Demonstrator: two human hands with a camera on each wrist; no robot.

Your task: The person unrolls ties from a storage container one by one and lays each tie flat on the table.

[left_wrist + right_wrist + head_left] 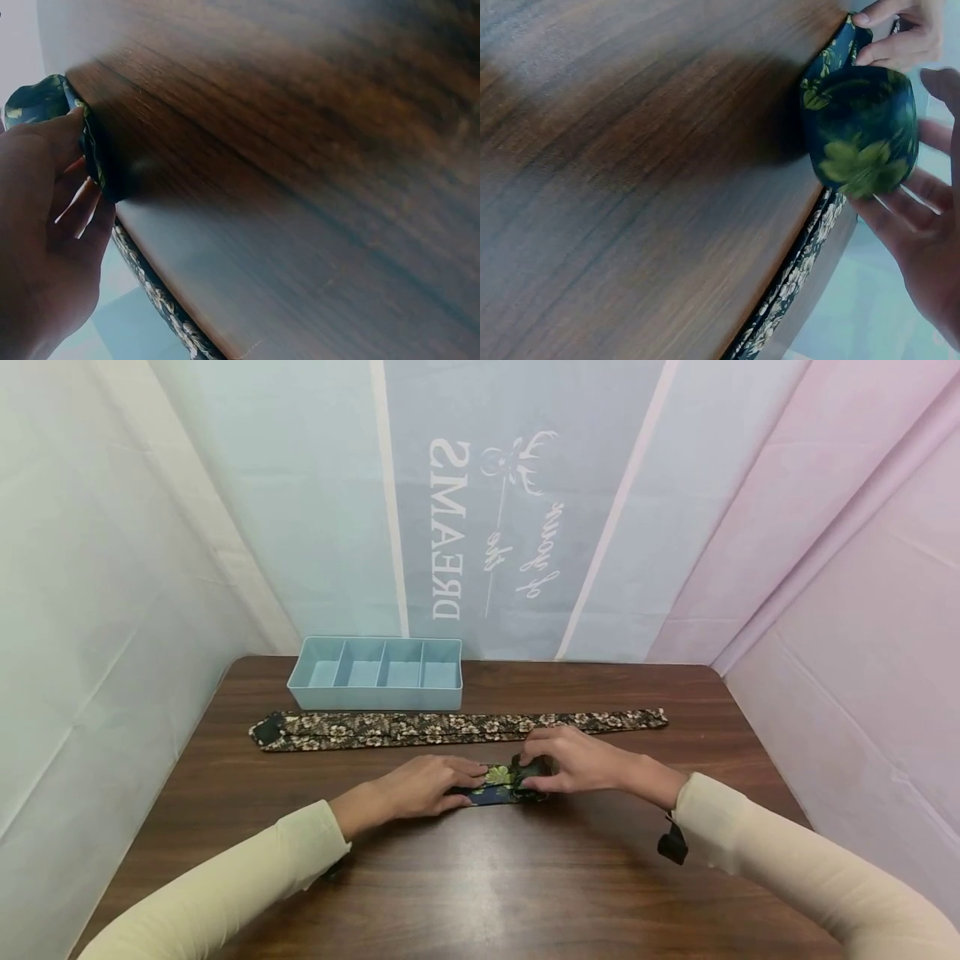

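A dark blue necktie with green flowers (pixel 498 777) lies in front of me, its right part gathered into a roll. My right hand (pixel 577 762) grips this roll between thumb and fingers. In the right wrist view, the roll (pixel 861 139) shows a large yellow-green flower, with the fingers of my right hand (pixel 922 240) around its side. My left hand (pixel 423 785) rests on the flat left part, thumb at the near edge and fingers on top. The left wrist view shows my left hand (pixel 52 217) against the bunched tie (pixel 41 101). Its left end is hidden.
A second necktie, black with cream flowers (pixel 420 729), lies stretched out behind my hands. Behind its left half stands a light blue box (pixel 375 698) with several compartments. The brown wooden table (pixel 480 877) meets a printed curtain (pixel 517 552) at the back.
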